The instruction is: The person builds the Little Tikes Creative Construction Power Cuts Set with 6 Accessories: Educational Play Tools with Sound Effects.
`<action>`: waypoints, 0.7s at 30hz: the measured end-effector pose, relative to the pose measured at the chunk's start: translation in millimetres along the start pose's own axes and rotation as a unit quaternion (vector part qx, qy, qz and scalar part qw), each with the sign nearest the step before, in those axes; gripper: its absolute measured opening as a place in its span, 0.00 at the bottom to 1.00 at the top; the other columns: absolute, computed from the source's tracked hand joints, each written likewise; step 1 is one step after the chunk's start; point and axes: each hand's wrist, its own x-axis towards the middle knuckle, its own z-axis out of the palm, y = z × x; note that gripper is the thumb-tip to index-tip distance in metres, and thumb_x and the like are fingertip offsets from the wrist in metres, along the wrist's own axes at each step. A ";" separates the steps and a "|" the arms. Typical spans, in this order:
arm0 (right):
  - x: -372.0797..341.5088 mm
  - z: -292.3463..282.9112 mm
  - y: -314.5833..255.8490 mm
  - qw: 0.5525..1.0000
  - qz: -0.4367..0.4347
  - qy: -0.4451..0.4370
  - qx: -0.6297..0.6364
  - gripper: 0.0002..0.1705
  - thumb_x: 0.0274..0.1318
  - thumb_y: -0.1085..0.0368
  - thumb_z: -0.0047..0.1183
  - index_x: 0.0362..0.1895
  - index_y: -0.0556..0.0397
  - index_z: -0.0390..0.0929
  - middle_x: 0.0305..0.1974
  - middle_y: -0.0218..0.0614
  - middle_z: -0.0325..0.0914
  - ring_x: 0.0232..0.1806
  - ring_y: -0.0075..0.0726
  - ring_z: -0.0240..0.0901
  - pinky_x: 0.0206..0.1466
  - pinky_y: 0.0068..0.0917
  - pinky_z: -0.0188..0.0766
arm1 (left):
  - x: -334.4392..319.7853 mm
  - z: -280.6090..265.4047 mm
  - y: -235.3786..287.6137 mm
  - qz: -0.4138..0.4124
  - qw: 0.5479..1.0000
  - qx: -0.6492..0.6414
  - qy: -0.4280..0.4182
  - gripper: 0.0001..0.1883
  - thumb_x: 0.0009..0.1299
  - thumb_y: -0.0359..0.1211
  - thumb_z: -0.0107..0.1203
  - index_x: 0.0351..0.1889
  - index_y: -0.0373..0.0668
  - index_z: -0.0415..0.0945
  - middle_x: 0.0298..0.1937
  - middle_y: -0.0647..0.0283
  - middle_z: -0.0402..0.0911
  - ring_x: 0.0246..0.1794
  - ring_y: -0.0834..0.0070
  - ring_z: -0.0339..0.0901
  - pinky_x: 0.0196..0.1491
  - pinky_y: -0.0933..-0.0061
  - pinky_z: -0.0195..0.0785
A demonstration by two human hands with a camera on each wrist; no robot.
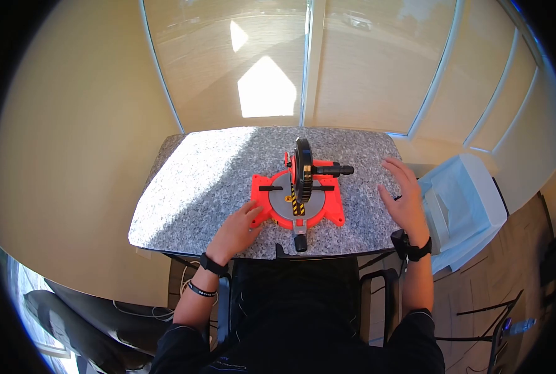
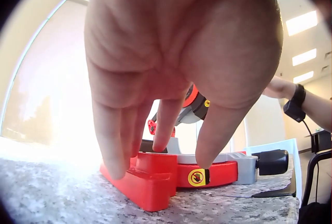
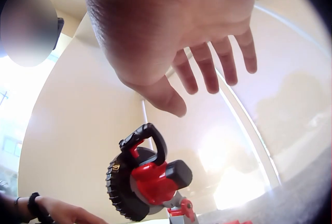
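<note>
A red, grey and black miter saw (image 1: 298, 199) stands on the speckled table, its black blade guard (image 1: 301, 163) raised over a round grey turntable. At the left corner of the red base (image 2: 150, 182) is my left hand (image 1: 235, 230), its fingers loosely bent around that corner from above. In the left wrist view the fingertips overlap the base, near a yellow warning sticker (image 2: 196, 177). My right hand (image 1: 407, 198) hovers off the saw's right side with fingers spread, holding nothing. The right wrist view shows the saw's black handle (image 3: 150, 138) below the thumb.
The granite-patterned table (image 1: 190, 187) ends just in front of the saw's black front knob (image 1: 300, 243). A pale blue folding chair (image 1: 471, 193) stands at the right. Window shades (image 1: 377, 68) rise behind the table, and sunlight falls on its left part.
</note>
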 end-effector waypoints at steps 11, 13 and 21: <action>-61.1 -24.6 94.2 0.978 0.122 -0.115 -0.126 0.18 0.50 0.61 0.70 0.44 0.53 0.82 0.50 0.42 0.82 0.54 0.57 0.78 0.57 0.44 0.76 | -15.0 -12.3 30.6 0.043 0.998 -0.048 0.023 0.18 0.71 0.30 0.61 0.59 0.40 0.80 0.62 0.52 0.81 0.61 0.49 0.78 0.63 0.54 0.74; -71.0 -25.8 105.4 0.971 0.147 -0.132 -0.138 0.19 0.48 0.61 0.71 0.43 0.54 0.81 0.48 0.42 0.81 0.53 0.57 0.78 0.56 0.45 0.76 | -16.5 -13.1 33.3 0.044 0.997 -0.053 0.023 0.17 0.71 0.30 0.61 0.58 0.39 0.80 0.60 0.53 0.82 0.60 0.49 0.79 0.61 0.54 0.75; -101.8 -23.2 137.7 0.943 0.220 -0.182 -0.172 0.21 0.39 0.60 0.75 0.38 0.54 0.81 0.45 0.45 0.79 0.51 0.58 0.78 0.53 0.48 0.75 | -18.0 -16.1 35.1 0.069 0.992 -0.088 0.059 0.12 0.71 0.27 0.60 0.52 0.38 0.82 0.53 0.53 0.85 0.53 0.50 0.82 0.55 0.56 0.77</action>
